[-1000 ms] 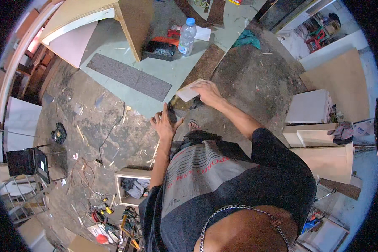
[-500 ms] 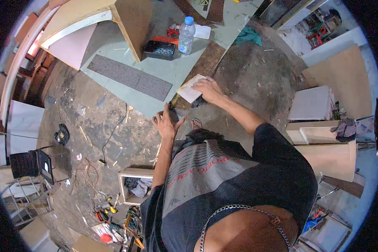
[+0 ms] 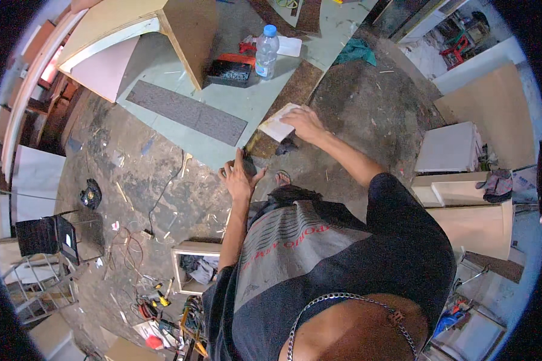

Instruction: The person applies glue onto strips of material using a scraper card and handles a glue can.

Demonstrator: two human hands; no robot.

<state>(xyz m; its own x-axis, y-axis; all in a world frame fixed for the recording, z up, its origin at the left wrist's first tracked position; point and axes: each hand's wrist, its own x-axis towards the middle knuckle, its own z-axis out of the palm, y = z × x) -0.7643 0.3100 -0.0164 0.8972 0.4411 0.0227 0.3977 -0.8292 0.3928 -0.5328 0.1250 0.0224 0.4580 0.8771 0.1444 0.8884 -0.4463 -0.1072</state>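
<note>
A small pale rectangular block (image 3: 279,122) lies on the long brown wooden strip (image 3: 288,99) at the edge of the pale green board (image 3: 235,102). The right hand (image 3: 305,122) presses flat on it, fingers spread over its top. The left hand (image 3: 238,176) rests open at the strip's near end (beside something dark, too small to tell). A clear plastic water bottle (image 3: 266,52) stands farther back, near a dark tray (image 3: 229,72).

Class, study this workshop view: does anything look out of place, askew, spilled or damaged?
Yes. Tools and a tangle of cables lie strewn over the stained floor, scattered with wood scraps. A teal cloth lies crumpled beside the pale board. The water bottle stands upright; nothing looks spilled.
</note>
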